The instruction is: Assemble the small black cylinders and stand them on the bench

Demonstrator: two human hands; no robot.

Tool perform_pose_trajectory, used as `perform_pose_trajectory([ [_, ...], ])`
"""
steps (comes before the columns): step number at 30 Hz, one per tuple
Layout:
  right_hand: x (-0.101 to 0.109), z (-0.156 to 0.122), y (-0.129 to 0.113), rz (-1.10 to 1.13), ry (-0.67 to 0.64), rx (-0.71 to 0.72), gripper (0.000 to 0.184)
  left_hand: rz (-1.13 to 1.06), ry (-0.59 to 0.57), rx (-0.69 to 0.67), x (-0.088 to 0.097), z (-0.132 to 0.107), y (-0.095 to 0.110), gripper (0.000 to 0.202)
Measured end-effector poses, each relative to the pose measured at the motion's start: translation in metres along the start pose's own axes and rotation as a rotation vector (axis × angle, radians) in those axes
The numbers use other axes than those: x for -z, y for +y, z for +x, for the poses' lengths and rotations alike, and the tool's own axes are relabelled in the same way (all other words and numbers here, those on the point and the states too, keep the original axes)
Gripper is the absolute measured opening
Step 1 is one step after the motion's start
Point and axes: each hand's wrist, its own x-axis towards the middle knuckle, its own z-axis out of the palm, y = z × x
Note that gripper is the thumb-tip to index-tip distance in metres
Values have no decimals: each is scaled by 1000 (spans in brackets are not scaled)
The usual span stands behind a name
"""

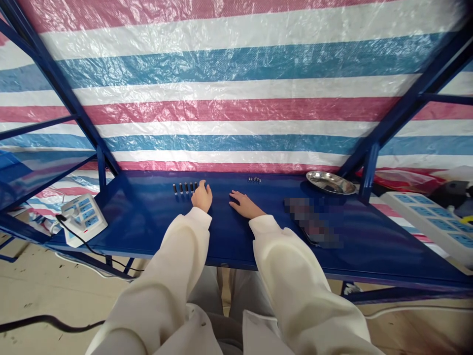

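Note:
Several short black cylinders with silvery ends point(186, 188) stand in a row at the back left of the blue table point(229, 246). At the right end of that row is my left hand point(202, 198), its fingers curled in. Whatever it grips, if anything, is hidden by the fingers. My right hand point(244, 204) rests low over the middle of the tabletop, fingers stretched out and apart, holding nothing. Beyond it, near the back edge, lies a small line of shiny metal pieces point(254, 180), too small to name.
An oval metal tray point(334, 185) sits at the back right. Nearer me lies a dark flat object point(314, 241), mostly blurred out. Power strips stand at the left point(96, 222) and right point(401, 209). Blue frame posts and a striped sheet point(236, 88) bound the back.

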Motion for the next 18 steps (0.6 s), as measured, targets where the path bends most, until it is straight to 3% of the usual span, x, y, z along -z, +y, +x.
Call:
perform_pose_trajectory([
  [3,0,0,1,2,13,13,47,-33,-8,-38,-3,2,-3,17],
  [7,0,-1,-2,20,57,21,46,-266,-64,-101,-12,3,-5,9],
  [13,1,-2,-13,308,275,65,41,-807,-348,15,-17,-3,5,14],
  [18,0,0,-19,611,335,33,47,-1028,-504,9,-9,-9,15,27],
])
